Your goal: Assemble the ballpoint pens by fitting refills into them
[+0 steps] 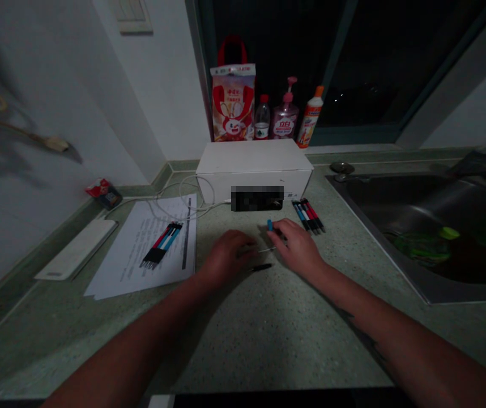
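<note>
My right hand (297, 246) is closed on a blue pen barrel (269, 225), whose end sticks up past the fingertips. A thin pale refill (266, 249) runs between my two hands above the counter. My left hand (231, 256) has its fingers curled at the left end of this refill; the exact grip is blurred. A short black pen part (261, 267) lies on the counter just below the hands. Several pens (308, 216) in blue, white and red lie to the right of the phone. More pens (162, 245) rest side by side on the printed papers (141, 249) at left.
A white box (254, 161) stands at the back, with a black phone (258, 201) and its white cable before it. Bottles (284, 120) and a bag (233, 105) are behind. A steel sink (413, 283) is at right, a white flat case (77, 249) at left.
</note>
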`<state>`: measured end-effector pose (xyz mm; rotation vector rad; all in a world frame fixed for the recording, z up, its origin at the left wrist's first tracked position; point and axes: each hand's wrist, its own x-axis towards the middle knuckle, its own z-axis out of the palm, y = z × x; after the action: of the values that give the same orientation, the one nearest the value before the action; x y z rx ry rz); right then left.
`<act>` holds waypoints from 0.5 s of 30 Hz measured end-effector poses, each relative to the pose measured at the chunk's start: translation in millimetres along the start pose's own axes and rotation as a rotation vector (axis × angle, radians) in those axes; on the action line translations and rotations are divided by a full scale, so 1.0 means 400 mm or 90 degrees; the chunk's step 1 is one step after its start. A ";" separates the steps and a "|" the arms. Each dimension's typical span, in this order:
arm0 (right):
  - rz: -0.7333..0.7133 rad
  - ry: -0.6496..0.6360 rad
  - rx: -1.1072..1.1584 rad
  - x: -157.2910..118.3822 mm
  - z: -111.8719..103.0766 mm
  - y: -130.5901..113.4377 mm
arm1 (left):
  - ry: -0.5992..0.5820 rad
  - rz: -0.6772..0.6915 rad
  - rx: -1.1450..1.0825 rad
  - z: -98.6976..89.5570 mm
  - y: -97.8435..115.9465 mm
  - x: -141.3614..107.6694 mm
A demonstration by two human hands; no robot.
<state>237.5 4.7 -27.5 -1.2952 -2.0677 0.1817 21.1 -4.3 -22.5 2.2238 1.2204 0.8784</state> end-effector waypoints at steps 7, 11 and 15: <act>0.033 0.026 0.013 0.001 -0.002 0.003 | -0.095 0.104 0.222 0.003 -0.009 0.008; 0.100 0.057 0.053 0.006 -0.009 0.022 | -0.069 0.073 0.247 -0.005 -0.017 0.008; 0.091 0.088 0.016 0.010 -0.019 0.042 | 0.039 0.104 0.191 -0.030 -0.025 0.005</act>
<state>253.7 14.7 -27.4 -1.4005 -1.8535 0.1753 7.5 3.7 -20.0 2.5821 1.2840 0.8777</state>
